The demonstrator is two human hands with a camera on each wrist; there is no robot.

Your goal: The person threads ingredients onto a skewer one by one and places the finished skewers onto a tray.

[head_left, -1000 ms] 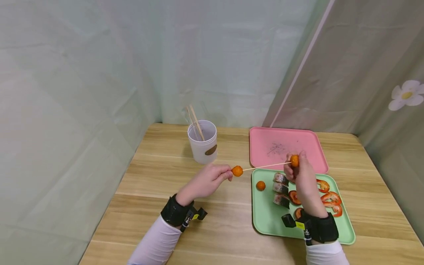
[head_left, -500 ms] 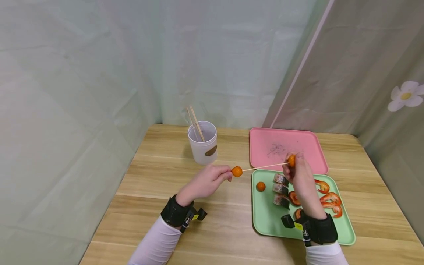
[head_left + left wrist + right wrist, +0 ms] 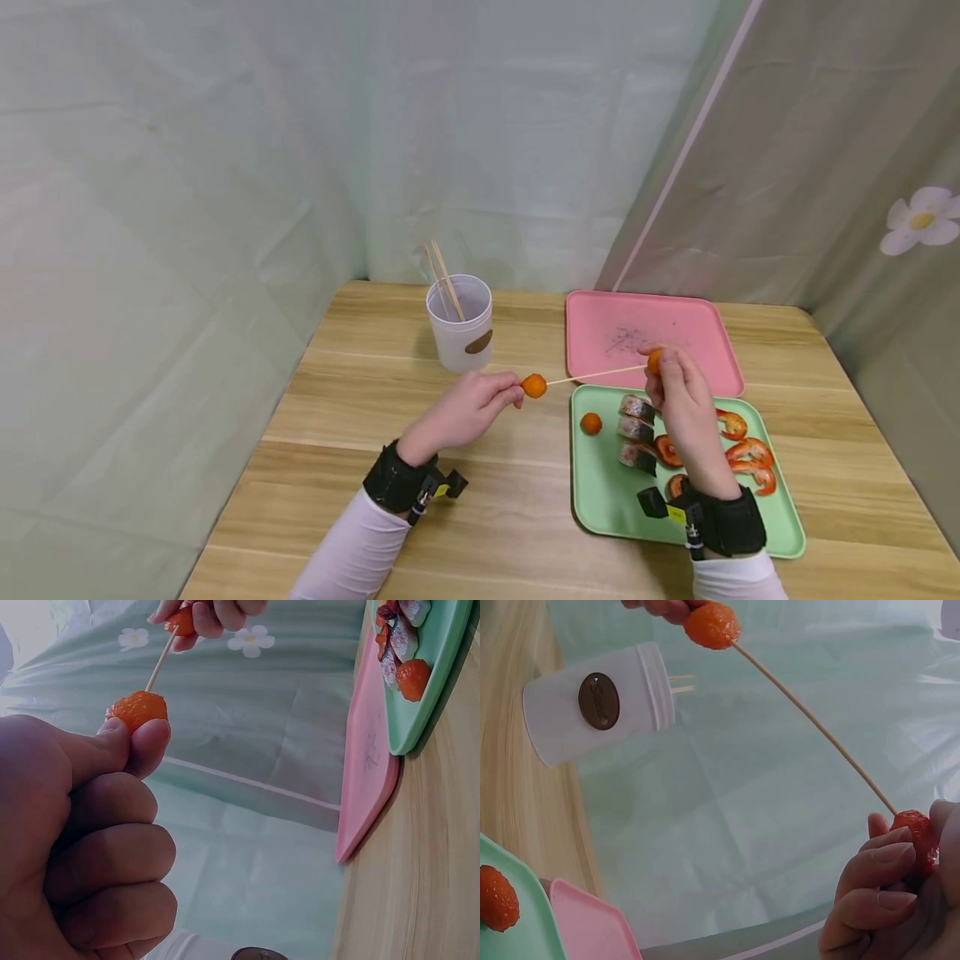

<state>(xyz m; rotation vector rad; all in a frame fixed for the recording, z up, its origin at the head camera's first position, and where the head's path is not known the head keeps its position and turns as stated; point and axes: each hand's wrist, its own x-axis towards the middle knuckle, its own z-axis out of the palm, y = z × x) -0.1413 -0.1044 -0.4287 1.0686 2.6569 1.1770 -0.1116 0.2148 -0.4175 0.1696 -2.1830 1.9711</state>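
Observation:
A thin bamboo skewer (image 3: 596,375) spans the gap between my hands, slightly rising to the right. One orange ball (image 3: 534,386), glossy and bumpy in the left wrist view, is on its left end. My left hand (image 3: 468,410) pinches the skewer right behind that ball with thumb and forefinger, the other fingers curled. At the opposite end, my right hand (image 3: 686,408) holds a second orange ball (image 3: 915,834) between thumb and fingers, with the skewer's tip at or in it. How deep the tip sits is hidden by ball and fingers.
Below the right hand lies a green tray (image 3: 607,512) with a third orange ball (image 3: 591,423), sushi-like rolls (image 3: 636,429), brown-red round slices (image 3: 667,450) and shrimp (image 3: 750,450). Behind it is a pink tray (image 3: 637,312). A white cup (image 3: 459,337) with several sticks stands back left.
My right hand and its orange ball have moved slightly left, so the two balls are a little closer together. The left hand has stayed nearly still, keeping its pinch.

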